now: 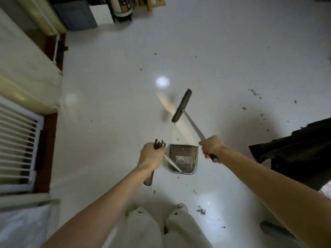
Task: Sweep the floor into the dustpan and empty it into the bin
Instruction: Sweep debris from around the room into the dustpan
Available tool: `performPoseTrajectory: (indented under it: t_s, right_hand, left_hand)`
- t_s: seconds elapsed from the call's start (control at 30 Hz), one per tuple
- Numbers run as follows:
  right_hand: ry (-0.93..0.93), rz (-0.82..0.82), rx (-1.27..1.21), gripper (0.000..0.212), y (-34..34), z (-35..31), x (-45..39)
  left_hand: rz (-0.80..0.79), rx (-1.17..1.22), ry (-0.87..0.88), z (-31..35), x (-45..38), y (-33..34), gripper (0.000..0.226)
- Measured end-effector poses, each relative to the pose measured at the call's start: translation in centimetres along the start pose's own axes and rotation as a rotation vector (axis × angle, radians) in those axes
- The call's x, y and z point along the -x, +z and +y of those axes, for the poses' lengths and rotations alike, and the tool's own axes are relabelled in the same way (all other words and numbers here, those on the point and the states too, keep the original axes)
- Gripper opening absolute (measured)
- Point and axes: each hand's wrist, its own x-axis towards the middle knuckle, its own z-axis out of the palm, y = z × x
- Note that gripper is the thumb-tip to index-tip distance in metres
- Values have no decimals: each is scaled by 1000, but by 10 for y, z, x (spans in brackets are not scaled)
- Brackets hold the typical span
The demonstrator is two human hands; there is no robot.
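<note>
My left hand (pixel 151 155) grips the long handle of a grey dustpan (pixel 183 159), whose pan sits low over the white floor (pixel 111 104) in front of my legs with some debris inside. My right hand (pixel 212 146) grips the metal handle of a broom; its dark brush head (pixel 181 106) is beyond the dustpan, tilted, and I cannot tell whether it touches the floor. Dark debris specks (pixel 254 93) lie scattered to the right, and more debris (pixel 201 211) lies near my right foot.
A dark bin-like container (pixel 77 15), a white box and a cylinder stand at the far wall. Cream cabinets (pixel 26 56) and a white slatted panel (pixel 16 140) line the left. Dark cloth (pixel 300 151) hangs at the right.
</note>
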Motion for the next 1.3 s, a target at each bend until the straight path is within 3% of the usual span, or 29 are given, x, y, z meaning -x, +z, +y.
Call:
performPoseTrajectory:
  t_s: [0.27, 0.43, 0.6, 0.83, 1.0, 1.17, 1.3]
  right_hand:
    - [-116, -24, 303, 8, 102, -71, 18]
    - [-221, -19, 588, 7, 178, -98, 46]
    - [-268, -89, 861, 9, 287, -111, 79]
    - [-100, -321, 740, 17, 396, -100, 96]
    - [-45, -502, 743, 17, 483, -92, 118]
    - [-265, -660, 973, 27, 581, -90, 127]
    - [-382, -587, 1194, 34, 645, -80, 128]
  left_hand:
    - [341, 124, 22, -60, 21, -113, 22]
    - [447, -79, 72, -105, 35, -185, 7]
    - [503, -194, 84, -175, 46, -286, 18]
    - [608, -111, 125, -246, 36, -406, 22]
    - [680, -115, 173, -287, 27, -446, 2]
    - [744, -62, 158, -320, 19, -474, 22]
    - [735, -60, 150, -341, 11, -479, 24]
